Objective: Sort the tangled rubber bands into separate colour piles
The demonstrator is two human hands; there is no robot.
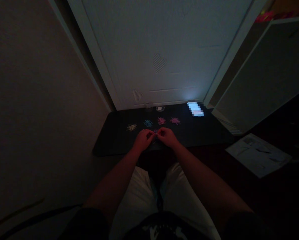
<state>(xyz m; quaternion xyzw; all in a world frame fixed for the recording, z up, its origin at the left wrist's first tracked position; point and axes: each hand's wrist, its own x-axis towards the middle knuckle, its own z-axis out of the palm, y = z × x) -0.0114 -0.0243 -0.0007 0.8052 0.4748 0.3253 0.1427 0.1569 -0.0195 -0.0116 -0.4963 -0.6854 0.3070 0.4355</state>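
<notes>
Both hands meet over the front middle of a dark low table [119, 140]. My left hand [143, 138] has its fingers pinched together, and my right hand [166, 136] is pinched close beside it; what they hold is too small and dark to name. Between and just behind the fingertips lies a small purple pile [155, 131]. Further back, small thin pieces lie in separate heaps: a cream pile [131, 127] at the left, a blue pile [148, 123], a pink pile [161, 120] and a magenta pile [175, 121] to the right.
A lit phone [195, 109] rests at the table's back right. A small round clear container [160, 108] with a white label stands by the back edge, before a white panel [164, 43]. A pale sheet [258, 155] lies beyond the table's right end.
</notes>
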